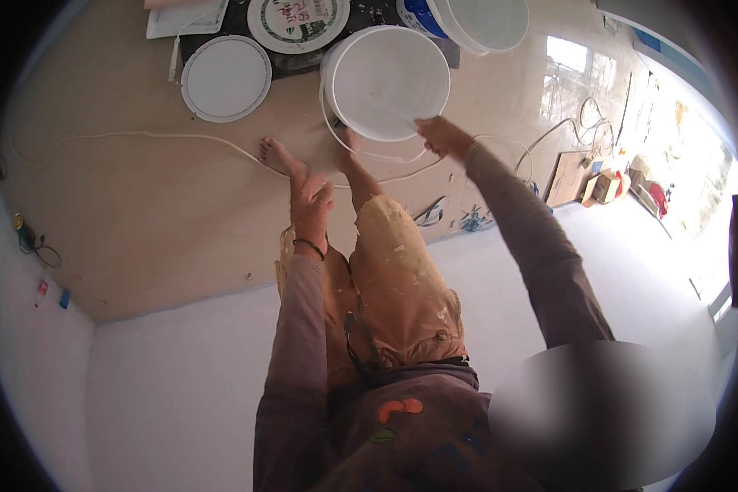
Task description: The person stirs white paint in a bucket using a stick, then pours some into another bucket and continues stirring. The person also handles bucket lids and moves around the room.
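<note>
A large white bucket [389, 82] stands ahead of me, and pale material coats its inside. My right hand [443, 137] is closed at its near right rim. A faint, blurred streak runs from the fist into the bucket, too smeared to name. The bucket's wire handle [369, 156] hangs down on the near side. Lower and to the left, my left hand [313, 201] hovers above my legs, its fingers somewhat blurred and apart, with nothing plainly held. A dark band circles that wrist.
A white round lid [226, 79] lies left of the bucket, near a printed lid [298, 20] on a dark board. Another white bucket [484, 25] stands behind to the right. A pale cable [172, 134] crosses the floor past my bare feet. Cardboard boxes [603, 187] sit far right.
</note>
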Tool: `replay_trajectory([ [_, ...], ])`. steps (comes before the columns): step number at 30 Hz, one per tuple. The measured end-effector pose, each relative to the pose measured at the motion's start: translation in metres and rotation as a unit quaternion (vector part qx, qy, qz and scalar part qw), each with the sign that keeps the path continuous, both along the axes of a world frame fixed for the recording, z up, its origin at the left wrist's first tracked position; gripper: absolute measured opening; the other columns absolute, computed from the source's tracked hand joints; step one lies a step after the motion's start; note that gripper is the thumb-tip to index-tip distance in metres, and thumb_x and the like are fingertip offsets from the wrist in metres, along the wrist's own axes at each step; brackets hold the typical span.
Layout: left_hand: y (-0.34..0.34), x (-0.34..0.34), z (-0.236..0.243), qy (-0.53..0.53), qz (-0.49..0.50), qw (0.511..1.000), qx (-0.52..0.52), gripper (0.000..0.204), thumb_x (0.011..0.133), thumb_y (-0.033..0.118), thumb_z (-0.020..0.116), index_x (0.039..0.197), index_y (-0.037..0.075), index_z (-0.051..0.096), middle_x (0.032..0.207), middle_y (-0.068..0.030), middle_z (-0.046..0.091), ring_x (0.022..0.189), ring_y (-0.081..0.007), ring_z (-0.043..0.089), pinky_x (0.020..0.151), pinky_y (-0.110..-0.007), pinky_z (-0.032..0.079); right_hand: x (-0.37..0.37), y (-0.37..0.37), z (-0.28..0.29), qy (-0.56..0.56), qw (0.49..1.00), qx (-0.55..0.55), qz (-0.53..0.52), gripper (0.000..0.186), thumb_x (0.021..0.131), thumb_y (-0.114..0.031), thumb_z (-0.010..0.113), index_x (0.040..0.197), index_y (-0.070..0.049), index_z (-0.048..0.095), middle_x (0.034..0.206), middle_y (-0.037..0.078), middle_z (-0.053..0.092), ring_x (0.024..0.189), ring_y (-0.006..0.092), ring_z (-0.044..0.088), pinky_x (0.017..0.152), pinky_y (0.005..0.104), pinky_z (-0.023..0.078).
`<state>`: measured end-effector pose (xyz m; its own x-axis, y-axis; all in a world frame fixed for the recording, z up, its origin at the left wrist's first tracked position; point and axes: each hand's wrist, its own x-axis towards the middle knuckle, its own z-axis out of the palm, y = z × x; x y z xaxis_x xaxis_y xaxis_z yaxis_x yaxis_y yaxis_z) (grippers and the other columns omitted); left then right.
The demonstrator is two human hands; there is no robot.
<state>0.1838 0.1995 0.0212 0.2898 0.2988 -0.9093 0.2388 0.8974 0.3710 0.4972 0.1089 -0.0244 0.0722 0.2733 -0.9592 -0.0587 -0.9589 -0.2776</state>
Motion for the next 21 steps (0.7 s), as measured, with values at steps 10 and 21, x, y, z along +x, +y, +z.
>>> replay_trajectory([
  [10, 0.063, 0.066, 0.176, -0.311, 0.068, 0.928, 0.195, 0.03, 0.088, 0.026, 0.053, 0.094, -0.003, 0.057, 0.132, -0.0167, 0.045, 0.111, -0.0263, 0.047, 0.087, -0.042, 0.043, -0.003, -0.013, -0.012, -0.118, 0.928, 0.074, 0.346, 0.031, 0.084, -0.017, 0.053, 0.111, -0.004, 0.06, 0.081, 0.012, 0.064, 0.065, 0.018, 0.06, 0.057, 0.0337, 0.048],
  [21, 0.098, 0.057, 0.337, -0.499, 0.315, 0.807, -0.02, 0.056, 0.074, 0.003, 0.07, 0.122, 0.013, 0.044, 0.124, -0.0017, 0.045, 0.113, -0.0231, 0.045, 0.089, -0.046, 0.043, -0.042, -0.029, -0.017, -0.092, 0.96, 0.08, 0.253, 0.024, 0.086, -0.018, 0.05, 0.101, -0.003, 0.061, 0.069, 0.008, 0.057, 0.057, 0.0163, 0.055, 0.048, 0.0331, 0.046],
])
